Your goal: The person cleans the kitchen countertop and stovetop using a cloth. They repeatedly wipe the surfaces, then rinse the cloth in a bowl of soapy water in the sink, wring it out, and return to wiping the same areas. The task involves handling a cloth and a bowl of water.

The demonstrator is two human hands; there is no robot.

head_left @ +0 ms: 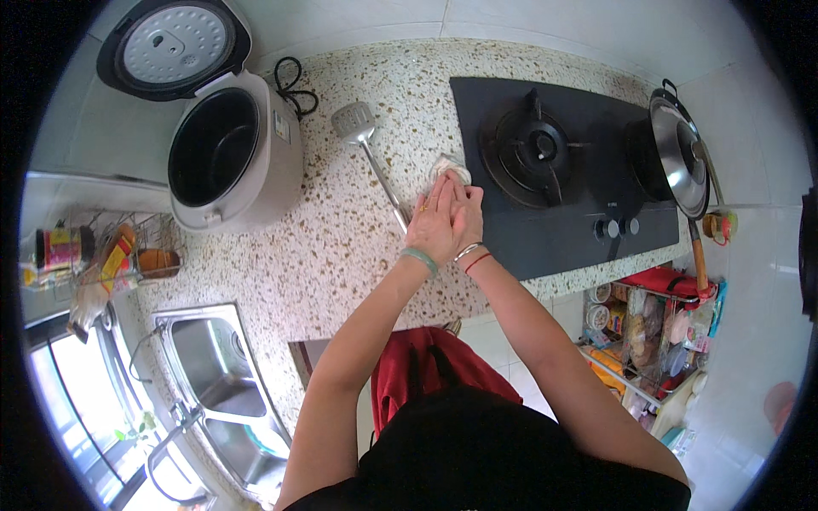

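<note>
Both my hands meet on the speckled countertop [358, 264], just left of the black gas hob [588, 226]. My left hand [432, 228], with a green bangle at the wrist, overlaps my right hand [469, 217], which has a silver bangle and a red cord. The fingers of both are closed together and press on a crumpled pale cloth [452, 163] at the hob's left edge. Part of the cloth and of the right hand's fingers is hidden. A slotted metal spatula [354, 123] lies left of the hands, its handle end close by the left hand.
An open rice cooker [285, 183] stands at the left, its cord [296, 89] behind. A wire rack [166, 232] and a steel sink [200, 349] are further left. A lidded wok [677, 153] sits on the right burner. A packed shelf cart [652, 332] stands below right.
</note>
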